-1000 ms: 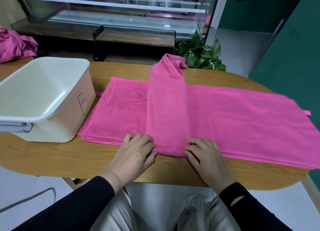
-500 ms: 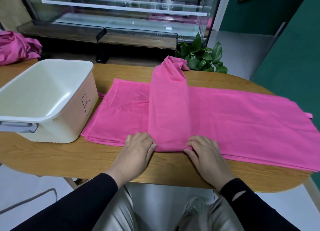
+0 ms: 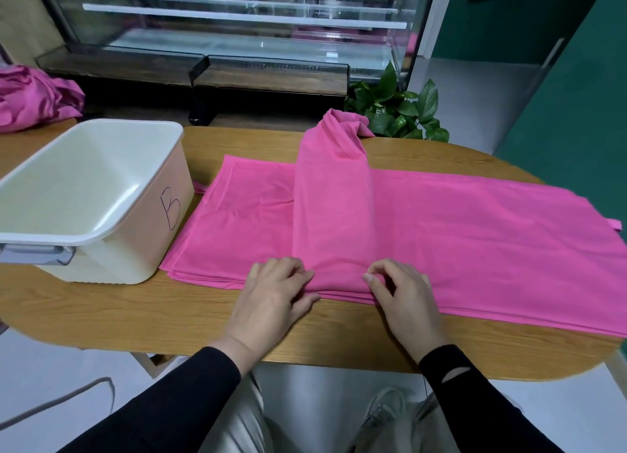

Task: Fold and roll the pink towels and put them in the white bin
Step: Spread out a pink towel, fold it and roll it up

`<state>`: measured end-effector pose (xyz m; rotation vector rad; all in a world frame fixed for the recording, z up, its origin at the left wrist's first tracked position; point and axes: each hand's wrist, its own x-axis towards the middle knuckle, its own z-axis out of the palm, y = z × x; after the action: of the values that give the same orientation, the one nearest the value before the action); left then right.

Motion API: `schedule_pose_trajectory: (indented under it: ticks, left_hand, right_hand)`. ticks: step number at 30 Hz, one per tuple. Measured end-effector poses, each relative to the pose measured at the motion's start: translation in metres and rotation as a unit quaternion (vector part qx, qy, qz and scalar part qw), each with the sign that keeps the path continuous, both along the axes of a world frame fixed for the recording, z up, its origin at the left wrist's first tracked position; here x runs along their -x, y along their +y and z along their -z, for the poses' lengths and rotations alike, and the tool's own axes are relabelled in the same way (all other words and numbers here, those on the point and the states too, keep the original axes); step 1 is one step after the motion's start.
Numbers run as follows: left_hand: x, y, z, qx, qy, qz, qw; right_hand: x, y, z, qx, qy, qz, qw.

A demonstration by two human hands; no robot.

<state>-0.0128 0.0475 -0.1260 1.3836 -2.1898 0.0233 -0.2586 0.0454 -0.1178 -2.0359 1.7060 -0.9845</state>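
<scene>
Both hands pinch the folded pink towel [image 3: 332,215] at the worktop's [image 3: 101,310] near edge. Left hand [image 3: 271,296] and right hand [image 3: 403,293] each seem to grip its near end. The white bin [image 3: 112,222] sits at the left edge.

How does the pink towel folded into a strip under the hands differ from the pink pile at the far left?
The folded towel strip lies smooth, running from the table's near edge to its far edge; the crumpled pink pile is bunched and wrinkled. The strip rests on flat pink towels; the pile sits beyond the white bin. The left hand and right hand handle the strip's near end; nothing touches the pile. Both are the same pink.
</scene>
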Motion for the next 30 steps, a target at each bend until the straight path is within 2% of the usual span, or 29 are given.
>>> schedule_pose_trajectory:
  ticks: [9,14,18,23,25,30]
  left_hand:
    - [0.001,-0.004,-0.001,-0.049,0.019,-0.015,0.999]
    - [0.001,-0.006,-0.006,-0.061,0.054,-0.029,0.996]
    - [-0.003,-0.005,-0.005,-0.08,0.092,-0.005,0.992]
    - [-0.005,-0.004,-0.004,-0.096,0.137,0.002,0.986]
    - [-0.006,-0.001,-0.003,-0.087,0.13,0.017,0.988]
    - [-0.004,-0.001,-0.004,-0.092,0.129,0.019,0.987]
  right_hand:
    - [-0.001,0.001,0.011,0.076,0.086,-0.003,0.993]
    - [-0.006,0.004,0.009,0.089,0.173,-0.059,0.979]
    - [-0.008,0.002,0.005,0.087,0.169,-0.048,0.981]
    - [-0.01,0.001,-0.008,0.119,0.169,-0.079,0.975]
    - [-0.005,0.003,-0.016,0.123,0.162,-0.088,0.975]
    - [0.0,0.008,-0.028,0.056,0.179,-0.133,0.973]
